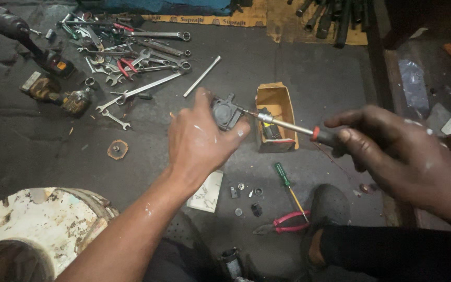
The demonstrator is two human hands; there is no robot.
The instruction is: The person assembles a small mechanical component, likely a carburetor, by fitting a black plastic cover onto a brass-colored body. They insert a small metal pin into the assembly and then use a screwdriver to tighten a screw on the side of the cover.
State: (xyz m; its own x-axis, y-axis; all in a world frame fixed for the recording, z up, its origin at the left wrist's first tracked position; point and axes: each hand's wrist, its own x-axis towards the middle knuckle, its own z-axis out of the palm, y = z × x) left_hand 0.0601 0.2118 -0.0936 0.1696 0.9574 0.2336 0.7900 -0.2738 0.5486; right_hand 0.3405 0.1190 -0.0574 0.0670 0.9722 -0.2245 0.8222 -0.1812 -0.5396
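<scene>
The left hand (199, 141) has its grip clamped on a small dark metal part (226, 112), thumb above and fingertips below, held up over the floor (298, 68). The right hand (392, 151) is closed round the red-and-black handle of a screwdriver (288, 124). Its shaft runs nearly level, right to left and slightly upward, with the tip meeting the part's right face. So the part lies straight to the left of the right grip, along the shaft's long axis, and the left hand is the nearer one.

Just behind the shaft stands an open orange cardboard box (276, 99), oblong, with dark pieces inside. Below the left hand lies a white card (207, 192), then small loose bits, a green screwdriver (287, 185) and red pliers (283, 223). Spanners (131, 68) are heaped at upper left, well apart. A printed brown cardboard sheet (204, 20) lies along the far edge.
</scene>
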